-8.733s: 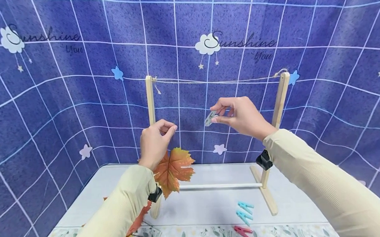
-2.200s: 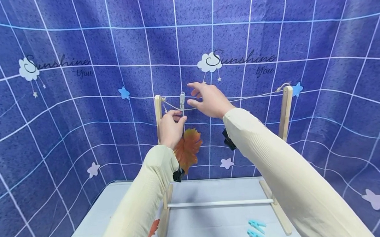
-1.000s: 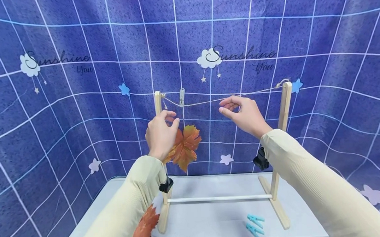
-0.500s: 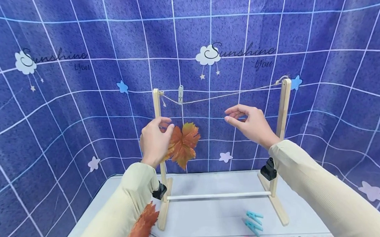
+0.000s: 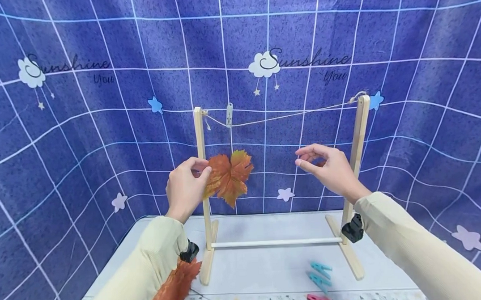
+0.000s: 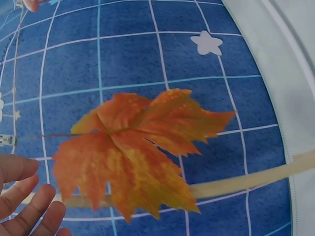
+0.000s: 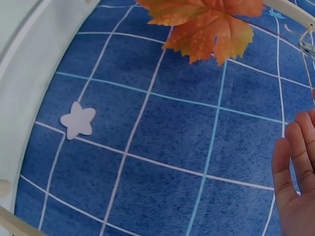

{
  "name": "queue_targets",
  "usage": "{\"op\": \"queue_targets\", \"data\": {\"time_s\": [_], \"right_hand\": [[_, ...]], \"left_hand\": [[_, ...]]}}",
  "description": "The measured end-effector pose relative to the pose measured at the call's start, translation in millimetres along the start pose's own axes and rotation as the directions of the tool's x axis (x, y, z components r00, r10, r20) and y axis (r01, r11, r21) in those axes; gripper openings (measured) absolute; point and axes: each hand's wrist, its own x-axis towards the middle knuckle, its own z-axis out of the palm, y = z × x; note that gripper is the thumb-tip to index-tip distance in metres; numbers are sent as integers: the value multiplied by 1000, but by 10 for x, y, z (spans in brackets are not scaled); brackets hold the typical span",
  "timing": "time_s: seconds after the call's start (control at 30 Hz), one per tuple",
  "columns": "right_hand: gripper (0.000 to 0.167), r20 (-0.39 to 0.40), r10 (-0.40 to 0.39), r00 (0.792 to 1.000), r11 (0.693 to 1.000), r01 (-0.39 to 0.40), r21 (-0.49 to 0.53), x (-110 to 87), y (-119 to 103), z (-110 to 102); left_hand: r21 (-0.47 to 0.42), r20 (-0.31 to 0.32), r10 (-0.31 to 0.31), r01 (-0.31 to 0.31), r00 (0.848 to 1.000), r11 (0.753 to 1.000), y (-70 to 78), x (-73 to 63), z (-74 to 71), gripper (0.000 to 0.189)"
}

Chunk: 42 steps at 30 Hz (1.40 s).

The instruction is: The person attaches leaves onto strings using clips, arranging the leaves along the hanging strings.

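Observation:
An orange maple leaf (image 5: 230,179) hangs by its stem from a pale grey-green clothespin (image 5: 229,115) clipped on the twine (image 5: 287,116) near the left post. My left hand (image 5: 185,187) is just left of the leaf, fingers loosely bent and holding nothing. In the left wrist view the leaf (image 6: 133,152) fills the middle, beyond my relaxed fingertips. Over on the right, my right hand (image 5: 331,169) hovers in front of the right post, thumb and fingers apart with nothing between them. The right wrist view shows its fingers (image 7: 301,152) extended.
A wooden frame (image 5: 357,138) with a low white crossbar (image 5: 277,243) stands on the white table (image 5: 266,269). Two blue clothespins (image 5: 320,280) and a red clothespin (image 5: 318,299) lie front right. More orange leaves (image 5: 175,285) lie front left, partly under my left arm. A grid-patterned curtain (image 5: 105,182) hangs behind.
The clothespin and leaf, earlier in my hands, now hang from the twine, which sags there. Both hands have let go, moving down and apart, left hand leftward and right hand rightward.

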Motion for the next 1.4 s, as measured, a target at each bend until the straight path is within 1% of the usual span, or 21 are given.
{"op": "queue_targets", "data": {"time_s": [0.13, 0.27, 0.43, 0.57, 0.87, 1.03, 1.3, 1.4], "right_hand": [[29, -4, -2, 1000, 1000, 2, 5, -92, 39, -7], [28, -6, -3, 1000, 1000, 3, 14, -149, 80, -10], [28, -3, 8, 1000, 1000, -7, 23, -176, 133, -11], [27, -16, 7, 1000, 1000, -6, 30, -210, 166, -33], [27, -29, -11, 1000, 1000, 12, 25, -337, 329, -96], [27, -27, 6, 1000, 1000, -5, 17, -411, 396, -117], [25, -34, 5, 999, 1000, -5, 10, -523, 481, -101], [24, -40, 12, 999, 1000, -12, 7, -573, 520, -84]], "left_hand": [[25, 7, -1, 1, 1000, 1000, -109, -42, -41, 17], [44, 12, -24, 23, 1000, 999, -230, -70, -100, 19], [35, 2, -45, 45, 999, 998, -344, -97, -179, 22], [20, 11, -59, 59, 998, 998, -394, -141, -224, 22], [13, 25, -88, 87, 996, 996, -562, -294, -229, 24], [5, 32, -106, 106, 994, 994, -673, -378, -242, 23], [11, 65, -125, 124, 990, 992, -836, -535, -241, 22], [0, 96, -129, 130, 987, 992, -892, -599, -243, 22]]}}
